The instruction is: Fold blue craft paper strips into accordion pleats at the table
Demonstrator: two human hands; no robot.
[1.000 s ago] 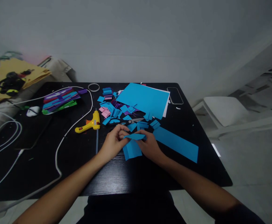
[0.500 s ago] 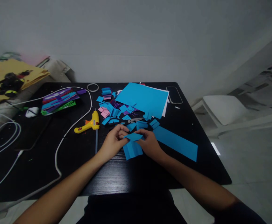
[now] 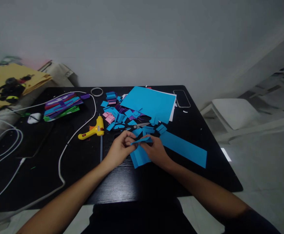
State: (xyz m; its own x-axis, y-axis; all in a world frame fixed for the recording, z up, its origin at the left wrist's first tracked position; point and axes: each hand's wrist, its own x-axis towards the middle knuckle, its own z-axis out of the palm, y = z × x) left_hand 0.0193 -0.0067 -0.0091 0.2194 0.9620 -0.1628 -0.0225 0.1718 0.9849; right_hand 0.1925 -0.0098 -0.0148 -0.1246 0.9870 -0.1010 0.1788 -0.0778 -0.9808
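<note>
- Upper flap of folded blue paper (image 3: 143, 140): half a second ago its face shows broad; now it tips nearly edge-on, its right end raised.
- Lower blue panel (image 3: 140, 156): sits slightly farther toward three o'clock than before, its right edge now running under the right hand; whether it joins the flap cannot be told.
- Appearance: bright blue, matte; flap narrow and bent, panel flat-faced with lengthwise creases.
- Location: between both hands, above the near-middle part of the black table (image 3: 122, 190).
- Left hand (image 3: 120, 147): at nine o'clock of the flap, fingers curled, thumb and fingertips pinching its left end.
- Right hand (image 3: 156, 150): at four o'clock, thumb and forefinger gripping its right end.
- Scissors (image 3: 142, 124): twelve o'clock, among small blue pieces (image 3: 119, 117).
- Yellow glue gun (image 3: 93, 129): between nine and ten o'clock, unmoved.
- Long blue strip (image 3: 186, 149): between three and four o'clock, lying flat.
- Large blue sheet (image 3: 149, 102): toward half past twelve, over white paper (image 3: 172, 114).
</note>
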